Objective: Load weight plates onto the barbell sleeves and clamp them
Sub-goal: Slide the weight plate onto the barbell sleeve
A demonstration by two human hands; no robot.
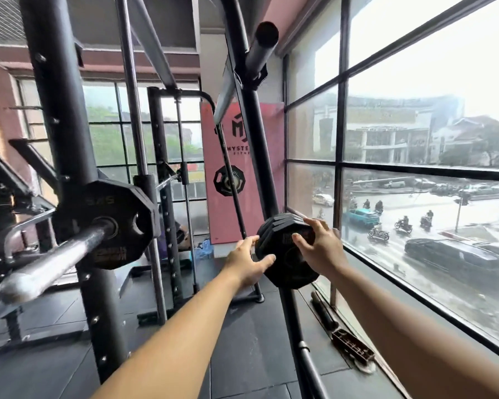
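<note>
A stack of several small black weight plates [285, 263] hangs on a storage peg of the dark rack upright [260, 156] in the middle of the view. My left hand [249, 262] holds the stack's left edge, thumb on the front face. My right hand [321, 243] grips the front plate from the upper right, fingers curled over its face. To the left, the steel barbell sleeve [49, 263] points toward me with one black plate [113, 223] loaded on it. No clamp is visible.
A thick black rack post [78, 197] stands between the barbell and the plate stack. A large window [415, 182] runs along the right, with a low sill rail. Another plate [228, 180] hangs on the farther rack by a pink banner. Black rubber flooring lies below.
</note>
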